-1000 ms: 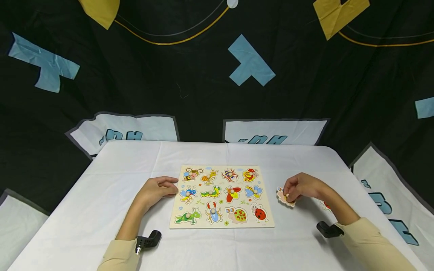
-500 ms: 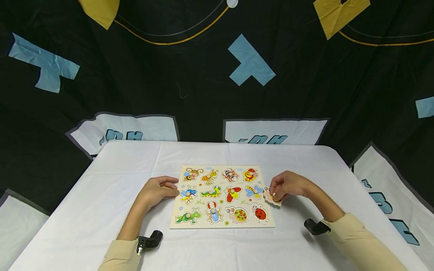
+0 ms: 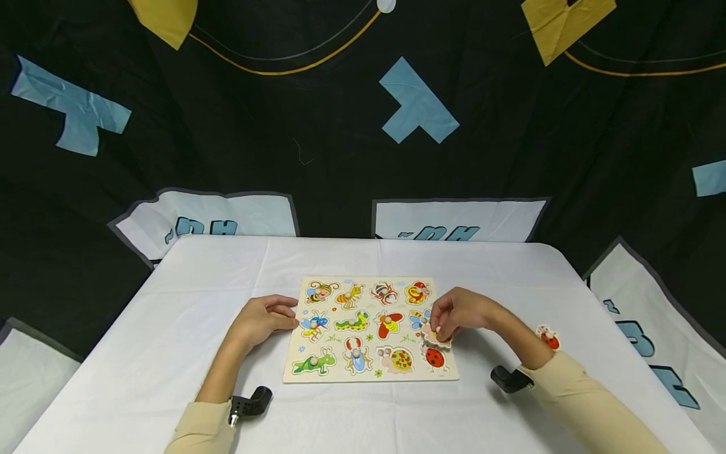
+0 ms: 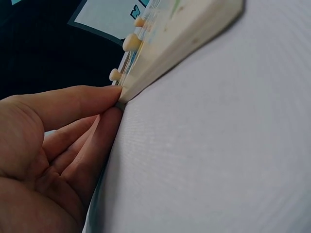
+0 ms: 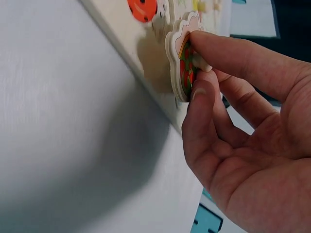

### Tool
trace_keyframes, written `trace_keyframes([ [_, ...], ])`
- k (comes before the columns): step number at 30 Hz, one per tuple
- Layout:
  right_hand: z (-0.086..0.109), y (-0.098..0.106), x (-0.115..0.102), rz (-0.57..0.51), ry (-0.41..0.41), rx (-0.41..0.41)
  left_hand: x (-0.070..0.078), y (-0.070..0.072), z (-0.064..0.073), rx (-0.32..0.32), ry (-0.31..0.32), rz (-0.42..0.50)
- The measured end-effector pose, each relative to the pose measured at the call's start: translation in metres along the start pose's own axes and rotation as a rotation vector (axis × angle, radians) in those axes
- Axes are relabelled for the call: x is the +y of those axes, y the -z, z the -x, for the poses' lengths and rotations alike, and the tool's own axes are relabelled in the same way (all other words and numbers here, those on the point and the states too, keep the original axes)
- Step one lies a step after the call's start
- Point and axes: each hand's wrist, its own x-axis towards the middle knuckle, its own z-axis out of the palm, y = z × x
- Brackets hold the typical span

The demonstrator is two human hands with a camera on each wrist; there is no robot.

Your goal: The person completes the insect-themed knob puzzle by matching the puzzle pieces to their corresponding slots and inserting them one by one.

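A wooden insect knob puzzle board [image 3: 374, 376] lies on the white table. My right hand [image 3: 466, 312] pinches a snail puzzle piece [image 5: 176, 53] by its small knob, thumb and fingertips around it. The piece, pink with a red-and-green shell, tilts over the board's right side, above the ladybird picture [image 3: 435, 358]. A snail picture [image 3: 401, 360] without a knob shows left of that. My left hand [image 3: 262, 321] is at the board's left edge; in the left wrist view, thumb and finger [image 4: 82, 103] pinch that edge.
A ladybird puzzle piece [image 3: 548, 338] lies on the table to the right, near my right forearm. Several pieces with knobs, such as the blue beetle [image 3: 357, 357], sit in the board. A dark cloth [image 3: 340, 139] hangs behind the table.
My right hand has carried the snail piece leftward from the table onto the area over the board. The ladybird piece behind the forearm has come into view. My left hand stays put.
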Motion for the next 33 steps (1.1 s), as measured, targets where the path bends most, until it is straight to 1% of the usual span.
trace_keyframes([
  [5,-0.003,-0.009,-0.01,0.003,0.027,-0.034,-0.001,0.0,0.0,0.006,0.009,-0.012],
  [11,-0.006,-0.019,-0.02,0.007,0.053,-0.042,-0.001,0.001,0.0,-0.003,0.001,-0.008],
  [17,-0.009,-0.028,-0.026,0.041,0.063,-0.047,0.0,0.001,0.001,-0.005,-0.01,-0.013],
  [21,-0.011,-0.036,-0.029,0.048,0.072,-0.061,0.0,0.0,0.002,0.002,-0.008,-0.013],
  [30,-0.014,-0.049,-0.037,0.064,0.115,-0.086,-0.001,0.0,-0.001,-0.005,-0.013,-0.012],
  [33,-0.015,-0.053,-0.04,0.052,0.12,-0.106,-0.001,0.001,-0.001,-0.007,-0.01,-0.014],
])
